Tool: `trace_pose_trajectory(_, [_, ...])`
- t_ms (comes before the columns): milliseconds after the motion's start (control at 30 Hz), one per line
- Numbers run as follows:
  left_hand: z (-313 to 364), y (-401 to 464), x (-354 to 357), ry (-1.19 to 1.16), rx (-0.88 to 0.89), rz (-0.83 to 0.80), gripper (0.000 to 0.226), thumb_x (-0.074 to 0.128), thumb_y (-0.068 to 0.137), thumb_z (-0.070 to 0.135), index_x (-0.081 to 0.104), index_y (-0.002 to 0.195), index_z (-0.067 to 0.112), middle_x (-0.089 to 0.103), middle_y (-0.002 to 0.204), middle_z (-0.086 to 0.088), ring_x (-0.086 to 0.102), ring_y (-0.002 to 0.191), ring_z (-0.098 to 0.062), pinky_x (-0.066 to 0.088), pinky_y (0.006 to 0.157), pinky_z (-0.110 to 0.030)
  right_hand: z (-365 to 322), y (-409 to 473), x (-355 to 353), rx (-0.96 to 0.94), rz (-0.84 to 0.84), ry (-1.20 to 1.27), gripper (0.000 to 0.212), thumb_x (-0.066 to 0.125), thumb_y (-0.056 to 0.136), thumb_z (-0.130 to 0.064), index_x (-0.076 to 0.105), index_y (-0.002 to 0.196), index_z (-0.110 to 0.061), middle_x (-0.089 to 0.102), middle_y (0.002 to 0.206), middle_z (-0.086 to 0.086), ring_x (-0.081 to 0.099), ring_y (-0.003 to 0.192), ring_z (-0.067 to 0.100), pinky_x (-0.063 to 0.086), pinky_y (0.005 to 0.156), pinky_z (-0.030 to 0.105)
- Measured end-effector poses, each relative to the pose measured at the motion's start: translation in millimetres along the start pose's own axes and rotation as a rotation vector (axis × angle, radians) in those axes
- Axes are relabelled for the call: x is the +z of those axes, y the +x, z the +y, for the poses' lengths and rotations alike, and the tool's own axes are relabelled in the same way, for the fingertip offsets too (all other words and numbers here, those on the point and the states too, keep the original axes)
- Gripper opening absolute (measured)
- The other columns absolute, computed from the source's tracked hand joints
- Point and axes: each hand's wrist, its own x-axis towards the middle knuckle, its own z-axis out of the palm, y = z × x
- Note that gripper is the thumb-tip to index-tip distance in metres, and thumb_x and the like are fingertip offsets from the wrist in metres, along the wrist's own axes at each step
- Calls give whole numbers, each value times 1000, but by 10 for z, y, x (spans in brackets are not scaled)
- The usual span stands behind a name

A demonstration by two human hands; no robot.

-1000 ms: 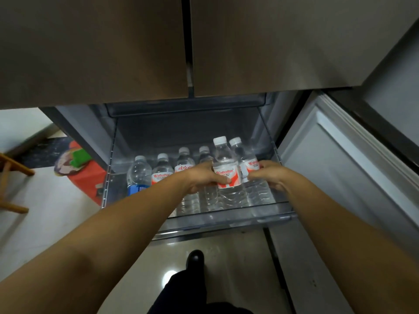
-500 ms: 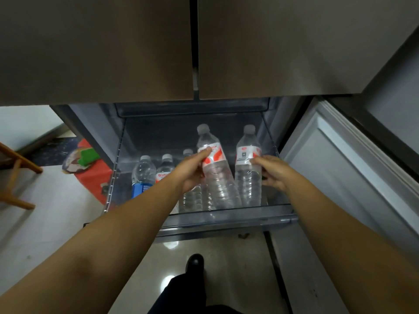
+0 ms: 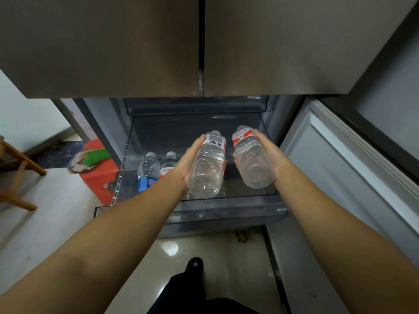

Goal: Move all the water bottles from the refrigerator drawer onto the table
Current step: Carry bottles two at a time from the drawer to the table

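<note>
Head view: four water bottles can be counted, two in the hands and two standing in the refrigerator drawer; more may be hidden behind the left forearm, which cannot be told. The left hand grips the barcode bottle from its 9 o'clock side, fingers wrapped round the body under the red and white label. The right hand grips the red-label bottle from its 3 o'clock side, thumb lying along the label. Both bottles are tilted, caps pointing away toward 12 o'clock, clear bases toward the camera, held above the drawer and just beside each other without touching. Both forearms stretch forward from the lower corners of the picture.

The clear plastic drawer is pulled out under two closed upper doors. In its 9 o'clock part stand the blue-label bottle and, just beside it at its 3 o'clock, the white-cap bottle with a red-lettered label, partly covered by the left wrist. The drawer's 3 o'clock part shows bare floor under the held bottles.

Outside, at 9 o'clock from the drawer, a red stool carries a green thing, and a wooden frame stands at the far 9 o'clock edge. A dark shoe rests on the glossy floor at 6 o'clock
</note>
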Motion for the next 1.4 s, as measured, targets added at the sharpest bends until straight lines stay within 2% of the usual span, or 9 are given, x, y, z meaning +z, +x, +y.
trace_pose_trajectory(333, [-552, -459, 327, 111, -9, -348, 49, 62, 77, 53, 55, 108, 17, 49, 96, 1, 51, 83, -10, 54, 69, -23, 259, -938, -383, -155, -102, 42, 72, 72, 76, -53, 52, 135, -16, 69, 88, 8, 70, 72, 22, 56, 68, 35])
trace_pose_trajectory(500, [-913, -649, 306, 185, -122, -445, 57, 72, 69, 49, 71, 105, 4, 67, 99, -15, 69, 79, -22, 58, 73, -30, 675, -1491, -773, -221, -64, 67, 108, 93, 39, -48, 53, 132, -11, 70, 100, 11, 72, 80, 24, 57, 69, 36])
trace_pose_trajectory(600, [-1085, -625, 274, 279, -217, -554, 60, 84, 60, 41, 71, 106, 5, 70, 95, -15, 72, 77, -24, 60, 70, -33, 885, -1837, -950, -237, -33, 83, 98, 95, 40, -40, 54, 123, -8, 71, 90, 11, 72, 74, 23, 57, 63, 33])
trace_pose_trajectory(700, [-1220, -532, 278, 435, -285, -510, 58, 91, 48, 39, 75, 93, 6, 72, 81, -11, 71, 68, -23, 59, 69, -35, 1119, -2148, -1049, -292, 105, 57, 65, 80, 63, -34, 54, 117, -7, 71, 76, 7, 70, 61, 19, 56, 55, 28])
trace_pose_trajectory(867, [-1391, -626, 155, 784, -358, -262, 49, 64, 79, 49, 60, 108, 10, 65, 81, -8, 66, 65, -20, 55, 68, -32, 1662, -2303, -1001, -364, 454, -56, 41, 72, 83, -20, 56, 120, -11, 69, 82, 8, 67, 62, 17, 55, 59, 31])
trace_pose_trajectory(967, [-1507, -724, 16, 962, -203, -262, 28, 66, 86, 33, 58, 107, 16, 65, 82, -7, 66, 65, -19, 57, 60, -29, 2035, -2253, -915, -312, 703, -257, 53, 82, 65, -40, 65, 108, -15, 72, 94, 7, 70, 77, 21, 58, 79, 40])
trace_pose_trajectory(1100, [-1690, -776, -167, 1370, 74, -358, 10, 69, 85, 25, 62, 90, 20, 67, 82, -2, 64, 69, -14, 53, 63, -25, 2530, -2310, -764, -244, 957, -383, 67, 81, 57, -50, 60, 110, -16, 69, 99, 1, 68, 90, 20, 54, 78, 33])
trace_pose_trajectory(1267, [-2041, -637, -411, 1777, 84, -427, 68, 78, 57, 59, 62, 107, 14, 72, 93, 0, 70, 81, -14, 59, 78, -35, 3080, -2506, -608, -180, 1151, -420, 76, 79, 73, -39, 39, 132, -13, 55, 121, 3, 58, 108, 22, 42, 80, 29])
trace_pose_trajectory(1400, [-2405, -704, -413, 1839, 91, -512, 67, 78, 63, 51, 53, 114, 17, 65, 101, 3, 63, 89, -13, 52, 77, -30, 3473, -2715, -595, -138, 1287, -393, 79, 79, 73, -40, 35, 134, -13, 54, 126, 6, 59, 112, 25, 44, 80, 29])
